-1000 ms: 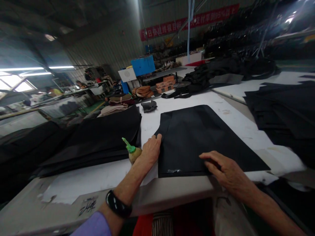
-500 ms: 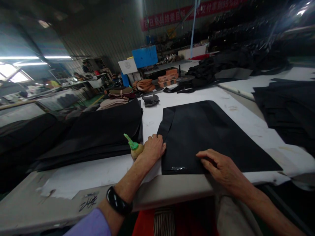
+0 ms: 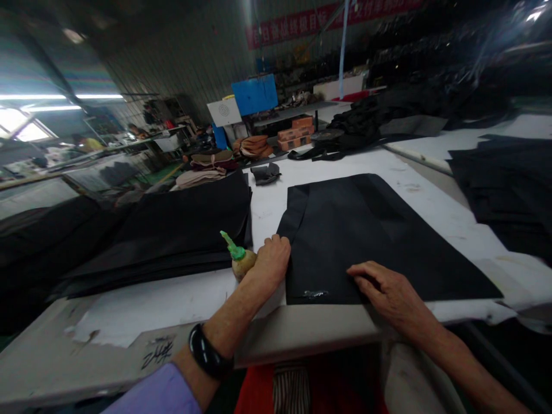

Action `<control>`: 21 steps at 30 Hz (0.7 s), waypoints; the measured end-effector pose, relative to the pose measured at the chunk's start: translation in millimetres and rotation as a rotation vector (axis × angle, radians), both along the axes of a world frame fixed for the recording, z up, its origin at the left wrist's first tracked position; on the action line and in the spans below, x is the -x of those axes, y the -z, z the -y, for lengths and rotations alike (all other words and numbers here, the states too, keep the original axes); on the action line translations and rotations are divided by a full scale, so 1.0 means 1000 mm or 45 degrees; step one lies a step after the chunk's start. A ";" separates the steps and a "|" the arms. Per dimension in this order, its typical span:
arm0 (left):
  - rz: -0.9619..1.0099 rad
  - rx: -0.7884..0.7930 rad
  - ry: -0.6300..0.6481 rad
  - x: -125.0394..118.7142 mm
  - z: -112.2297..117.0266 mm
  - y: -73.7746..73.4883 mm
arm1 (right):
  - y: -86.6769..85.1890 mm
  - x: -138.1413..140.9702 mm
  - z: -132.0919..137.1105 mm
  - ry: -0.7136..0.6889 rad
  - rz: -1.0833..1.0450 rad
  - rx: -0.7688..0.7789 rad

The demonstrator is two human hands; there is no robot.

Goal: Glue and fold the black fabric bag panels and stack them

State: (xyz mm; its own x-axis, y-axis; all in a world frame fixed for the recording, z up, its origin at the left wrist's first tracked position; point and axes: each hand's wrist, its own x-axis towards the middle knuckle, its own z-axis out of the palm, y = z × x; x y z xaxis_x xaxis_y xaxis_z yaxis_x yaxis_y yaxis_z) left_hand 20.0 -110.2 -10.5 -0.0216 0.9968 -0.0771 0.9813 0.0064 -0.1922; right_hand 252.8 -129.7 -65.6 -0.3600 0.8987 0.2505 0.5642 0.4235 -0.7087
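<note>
A large black fabric panel (image 3: pixel 366 230) lies flat in front of me, its left side folded over in a strip (image 3: pixel 296 210). My left hand (image 3: pixel 272 259) has its fingers curled closed on the panel's left edge; the fingertips are hidden. Beside that wrist, on its far side, is a round tan glue bottle (image 3: pixel 242 264) with a green nozzle tilted up to the left. My right hand (image 3: pixel 383 284) rests on the panel near its front edge, thumb and index finger slightly apart, other fingers mostly hidden. A shiny wet smear (image 3: pixel 316 294) shows along the front edge between the hands.
Stacked black panels (image 3: pixel 181 224) lie on the left, with more black pieces (image 3: pixel 509 190) on the right. White paper (image 3: pixel 164 305) covers much of the table. Toward the back are a small dark scrap (image 3: pixel 265 173), folded brown cloth (image 3: pixel 253 147) and orange boxes (image 3: pixel 295 135).
The view has shifted slightly. Both hands keep nearly the same places on the black panel, and the glue bottle stays beside my left wrist.
</note>
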 end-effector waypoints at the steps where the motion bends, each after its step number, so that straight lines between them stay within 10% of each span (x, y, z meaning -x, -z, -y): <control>1: 0.007 0.002 -0.002 0.002 -0.001 -0.001 | 0.000 0.000 0.000 0.010 -0.005 -0.008; 21: 0.154 -0.044 -0.320 0.007 -0.031 -0.006 | 0.009 0.003 0.002 0.057 -0.063 -0.023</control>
